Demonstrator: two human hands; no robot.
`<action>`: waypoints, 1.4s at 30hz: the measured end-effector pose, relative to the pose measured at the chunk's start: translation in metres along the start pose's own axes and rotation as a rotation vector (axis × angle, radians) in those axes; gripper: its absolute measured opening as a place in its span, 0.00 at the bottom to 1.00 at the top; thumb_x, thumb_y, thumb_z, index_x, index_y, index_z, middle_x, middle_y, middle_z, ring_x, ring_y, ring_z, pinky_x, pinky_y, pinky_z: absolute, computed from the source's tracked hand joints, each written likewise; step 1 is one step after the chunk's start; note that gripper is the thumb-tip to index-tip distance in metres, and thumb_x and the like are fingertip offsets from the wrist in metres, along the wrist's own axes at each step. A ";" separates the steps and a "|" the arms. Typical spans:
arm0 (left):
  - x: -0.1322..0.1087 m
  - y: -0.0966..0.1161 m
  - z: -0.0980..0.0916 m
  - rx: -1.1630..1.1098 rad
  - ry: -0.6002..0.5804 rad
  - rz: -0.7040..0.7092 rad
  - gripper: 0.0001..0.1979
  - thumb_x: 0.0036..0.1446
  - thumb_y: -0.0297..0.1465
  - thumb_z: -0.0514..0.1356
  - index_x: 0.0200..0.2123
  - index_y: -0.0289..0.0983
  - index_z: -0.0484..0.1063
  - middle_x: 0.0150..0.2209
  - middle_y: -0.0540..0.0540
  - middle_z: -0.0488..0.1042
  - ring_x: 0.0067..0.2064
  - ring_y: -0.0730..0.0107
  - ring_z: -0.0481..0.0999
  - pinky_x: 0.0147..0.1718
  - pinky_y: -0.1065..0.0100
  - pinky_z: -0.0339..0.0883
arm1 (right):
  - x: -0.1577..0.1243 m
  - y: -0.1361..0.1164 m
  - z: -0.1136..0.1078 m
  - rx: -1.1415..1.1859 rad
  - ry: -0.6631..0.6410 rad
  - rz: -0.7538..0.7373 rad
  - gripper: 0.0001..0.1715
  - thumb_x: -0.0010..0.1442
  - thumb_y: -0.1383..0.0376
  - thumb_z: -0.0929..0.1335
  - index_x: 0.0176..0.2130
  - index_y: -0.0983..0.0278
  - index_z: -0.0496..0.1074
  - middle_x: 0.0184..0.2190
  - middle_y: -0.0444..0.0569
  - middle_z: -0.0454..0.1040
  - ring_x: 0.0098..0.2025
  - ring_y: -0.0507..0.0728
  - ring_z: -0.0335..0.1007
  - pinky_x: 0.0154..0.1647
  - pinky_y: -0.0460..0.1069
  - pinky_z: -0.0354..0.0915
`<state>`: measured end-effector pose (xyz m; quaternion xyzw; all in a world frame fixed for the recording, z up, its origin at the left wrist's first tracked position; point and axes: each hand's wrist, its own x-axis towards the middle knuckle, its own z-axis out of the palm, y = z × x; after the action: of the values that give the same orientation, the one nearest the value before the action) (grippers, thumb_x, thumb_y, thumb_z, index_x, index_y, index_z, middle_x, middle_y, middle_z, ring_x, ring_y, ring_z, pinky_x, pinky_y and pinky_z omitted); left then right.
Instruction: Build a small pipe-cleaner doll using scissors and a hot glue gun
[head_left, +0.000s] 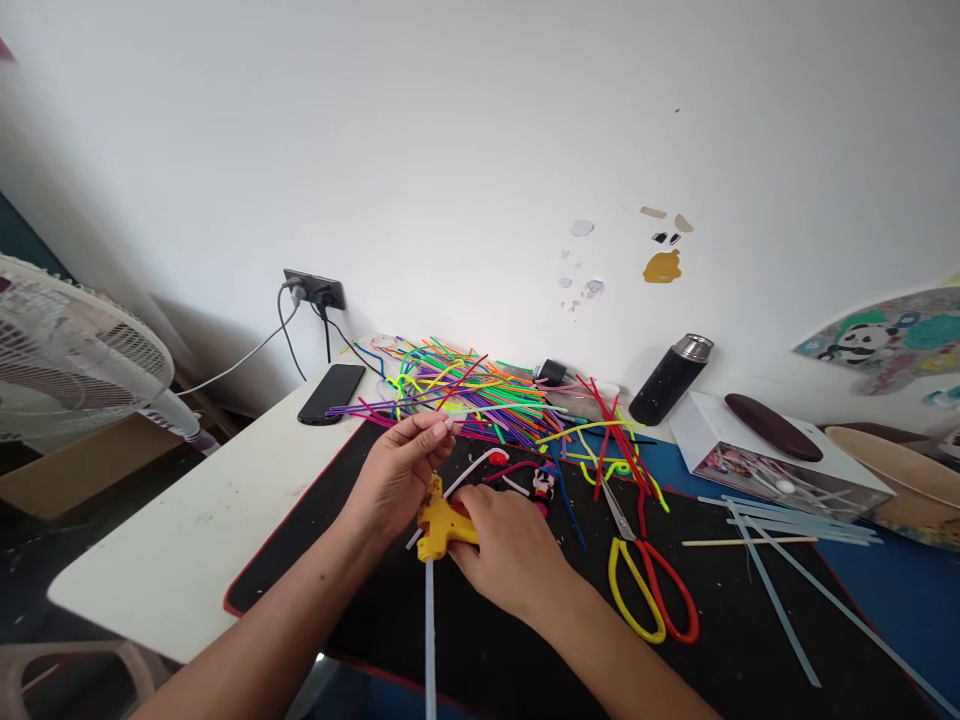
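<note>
My left hand [401,470] is closed in a pinch on a thin white pipe cleaner [471,468] that curves to the right over the black mat [315,560]. My right hand [504,545] lies over a yellow glue gun [439,525] on the mat, fingers curled round its body. A clear glue stick [430,640] pokes out of the gun toward me. Just past my hands sits a small red, white and black pipe-cleaner figure [536,480].
A heap of coloured pipe cleaners [472,395] lies at the back. Yellow-and-red scissors [649,580] rest at the right, glue sticks [780,590] beyond them. Black phone [331,392], black flask [670,378], white box [765,455], wall socket [315,290], white fan [67,350] at left.
</note>
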<state>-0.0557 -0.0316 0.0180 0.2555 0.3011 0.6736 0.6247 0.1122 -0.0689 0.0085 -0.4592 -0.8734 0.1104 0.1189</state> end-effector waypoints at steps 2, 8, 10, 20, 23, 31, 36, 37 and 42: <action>-0.004 0.002 0.002 0.014 -0.014 -0.034 0.16 0.39 0.30 0.82 0.32 0.32 0.85 0.32 0.44 0.84 0.33 0.74 0.80 0.36 0.77 0.75 | 0.003 -0.002 0.004 0.000 -0.022 -0.007 0.17 0.65 0.61 0.73 0.52 0.62 0.75 0.45 0.51 0.82 0.44 0.66 0.79 0.43 0.55 0.65; -0.011 0.005 0.011 0.039 -0.064 -0.132 0.16 0.39 0.30 0.83 0.31 0.32 0.84 0.32 0.45 0.83 0.33 0.74 0.80 0.35 0.77 0.74 | 0.001 0.004 0.007 0.167 -0.035 -0.075 0.18 0.65 0.59 0.75 0.53 0.62 0.78 0.49 0.54 0.81 0.51 0.67 0.77 0.53 0.58 0.67; -0.011 0.003 0.015 0.041 -0.082 -0.161 0.16 0.39 0.30 0.83 0.30 0.32 0.84 0.31 0.45 0.83 0.33 0.74 0.80 0.35 0.76 0.74 | 0.001 0.010 0.002 0.314 0.037 -0.068 0.11 0.66 0.63 0.74 0.49 0.61 0.79 0.47 0.52 0.81 0.50 0.63 0.78 0.52 0.55 0.68; -0.010 -0.019 0.036 0.154 -0.140 -0.232 0.16 0.40 0.30 0.82 0.32 0.32 0.85 0.32 0.44 0.84 0.34 0.72 0.81 0.37 0.74 0.74 | -0.005 0.060 -0.013 1.079 0.339 0.212 0.16 0.68 0.52 0.70 0.42 0.62 0.79 0.27 0.45 0.76 0.27 0.54 0.71 0.28 0.49 0.65; -0.008 -0.029 0.043 0.214 -0.168 -0.263 0.16 0.42 0.31 0.82 0.33 0.32 0.85 0.32 0.43 0.84 0.34 0.72 0.80 0.36 0.75 0.73 | -0.010 0.069 -0.019 1.195 0.363 0.198 0.18 0.66 0.50 0.72 0.41 0.62 0.79 0.27 0.45 0.75 0.26 0.53 0.69 0.27 0.48 0.65; -0.004 -0.046 0.059 0.285 -0.204 -0.301 0.15 0.45 0.32 0.81 0.33 0.32 0.85 0.34 0.44 0.83 0.36 0.71 0.80 0.38 0.73 0.74 | -0.008 0.079 -0.031 1.440 0.412 0.184 0.17 0.61 0.51 0.75 0.39 0.63 0.78 0.26 0.43 0.75 0.24 0.51 0.68 0.27 0.47 0.65; -0.006 -0.045 0.062 0.300 -0.205 -0.273 0.14 0.46 0.33 0.80 0.33 0.32 0.85 0.33 0.44 0.83 0.36 0.70 0.80 0.39 0.72 0.75 | -0.010 0.079 -0.031 1.550 0.374 0.185 0.17 0.59 0.53 0.76 0.40 0.63 0.79 0.25 0.42 0.75 0.24 0.50 0.67 0.26 0.46 0.63; -0.006 -0.045 0.062 0.299 -0.203 -0.270 0.15 0.45 0.34 0.81 0.33 0.32 0.84 0.33 0.44 0.82 0.36 0.70 0.80 0.39 0.72 0.75 | -0.010 0.079 -0.031 1.561 0.363 0.190 0.17 0.59 0.53 0.76 0.40 0.63 0.79 0.25 0.42 0.75 0.24 0.50 0.67 0.26 0.46 0.63; -0.006 -0.042 0.062 0.274 -0.184 -0.257 0.16 0.43 0.33 0.81 0.33 0.32 0.84 0.31 0.45 0.82 0.34 0.71 0.79 0.38 0.73 0.74 | -0.011 0.076 -0.035 1.576 0.308 0.200 0.17 0.58 0.53 0.76 0.40 0.64 0.79 0.24 0.41 0.74 0.24 0.50 0.67 0.25 0.46 0.63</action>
<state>0.0186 -0.0310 0.0306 0.3580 0.3616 0.5151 0.6898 0.1883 -0.0326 0.0175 -0.3267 -0.4676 0.6390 0.5161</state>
